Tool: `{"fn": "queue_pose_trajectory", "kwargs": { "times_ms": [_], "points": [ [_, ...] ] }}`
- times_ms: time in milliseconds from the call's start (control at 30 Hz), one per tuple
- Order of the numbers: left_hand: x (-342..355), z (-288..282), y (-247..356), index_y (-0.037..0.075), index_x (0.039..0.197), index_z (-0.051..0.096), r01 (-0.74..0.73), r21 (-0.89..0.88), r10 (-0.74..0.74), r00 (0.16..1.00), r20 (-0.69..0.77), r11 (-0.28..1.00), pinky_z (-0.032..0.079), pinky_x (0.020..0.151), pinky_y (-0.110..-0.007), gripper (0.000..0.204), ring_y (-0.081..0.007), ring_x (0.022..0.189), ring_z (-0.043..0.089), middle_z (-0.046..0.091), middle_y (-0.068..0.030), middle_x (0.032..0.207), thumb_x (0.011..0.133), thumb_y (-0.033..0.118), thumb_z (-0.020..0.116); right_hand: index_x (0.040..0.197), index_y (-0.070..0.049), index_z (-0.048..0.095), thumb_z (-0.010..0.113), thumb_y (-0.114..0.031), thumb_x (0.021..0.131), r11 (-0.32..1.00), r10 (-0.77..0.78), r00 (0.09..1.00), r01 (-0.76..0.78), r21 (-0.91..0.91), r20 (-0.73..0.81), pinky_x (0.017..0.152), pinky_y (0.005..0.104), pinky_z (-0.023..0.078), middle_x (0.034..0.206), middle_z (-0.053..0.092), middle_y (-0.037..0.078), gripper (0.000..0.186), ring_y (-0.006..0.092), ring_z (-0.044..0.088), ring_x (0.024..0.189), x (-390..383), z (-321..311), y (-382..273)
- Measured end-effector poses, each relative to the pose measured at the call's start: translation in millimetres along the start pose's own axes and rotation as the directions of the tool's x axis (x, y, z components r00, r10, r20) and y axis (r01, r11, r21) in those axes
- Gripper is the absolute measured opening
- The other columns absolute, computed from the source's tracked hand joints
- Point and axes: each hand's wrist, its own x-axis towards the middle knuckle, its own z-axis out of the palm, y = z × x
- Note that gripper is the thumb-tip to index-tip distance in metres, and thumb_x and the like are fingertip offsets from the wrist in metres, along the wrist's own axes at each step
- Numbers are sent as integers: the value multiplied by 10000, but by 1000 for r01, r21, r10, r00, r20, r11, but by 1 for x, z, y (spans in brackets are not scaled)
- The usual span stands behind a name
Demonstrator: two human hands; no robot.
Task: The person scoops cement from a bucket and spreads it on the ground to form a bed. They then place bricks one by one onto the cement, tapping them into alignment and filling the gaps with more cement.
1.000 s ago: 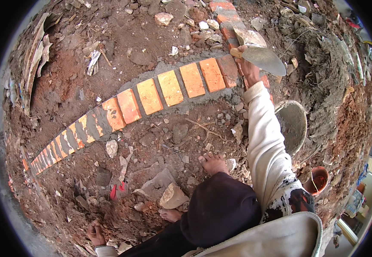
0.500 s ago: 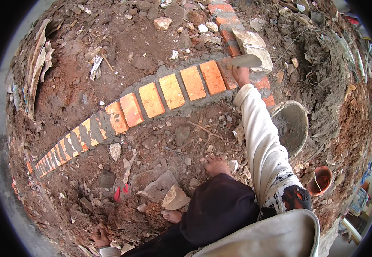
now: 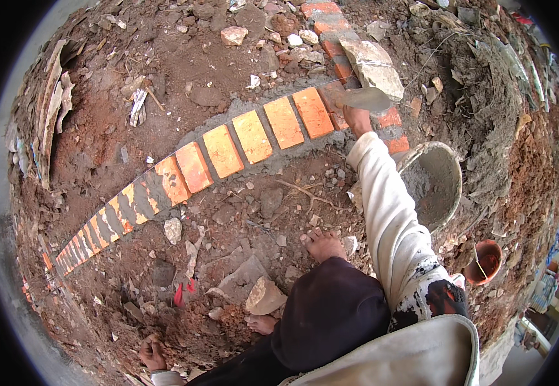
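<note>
My right hand (image 3: 358, 121) is closed round a trowel, its metal blade (image 3: 367, 99) lying over the right end of a row of orange bricks. The end brick (image 3: 333, 106) is partly behind the blade and hand. Left of it stands another orange brick (image 3: 313, 112), and several more bricks run away to the left with grey mortar (image 3: 263, 123) between them. At the far left of the row, mortar smears the brick faces. Low on the left, my left hand (image 3: 153, 355) hangs close to the soil. Its fingers look bent, but their tips are too small and dark to make out.
A bucket of grey mortar (image 3: 430, 186) stands beside my right forearm, with a small reddish pail (image 3: 484, 262) behind it. A second brick course (image 3: 332, 27) runs away at the top. A pale block (image 3: 374, 69) sits next to the trowel. Stones and rubble (image 3: 265, 296) lie near my feet.
The whole view has shifted slightly. My right hand and the trowel stay at the row's right end, the blade a little lower and further left in the picture. My left hand keeps its place.
</note>
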Motion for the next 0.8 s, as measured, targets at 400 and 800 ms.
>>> {"fn": "queue_pose_trajectory", "kwargs": {
  "times_ms": [400,800],
  "points": [
    [-4,1,7,27,884,635,-14,-7,14,1000,-14,1000,296,475,-228,221,-38,522,372,475,45,616,939,238,603,923,32,651,551,-173,931,863,328,943,-323,389,56,765,449,483,915,674,218,229,384,642,864,3,-23,-15],
    [-4,-4,-15,20,866,637,42,30,-40,997,-58,999,310,512,-243,193,-52,566,385,504,39,651,925,201,611,964,-14,606,510,-188,966,883,301,951,-251,396,-69,753,419,459,911,637,210,199,381,601,858,29,5,-13]
  ]
}}
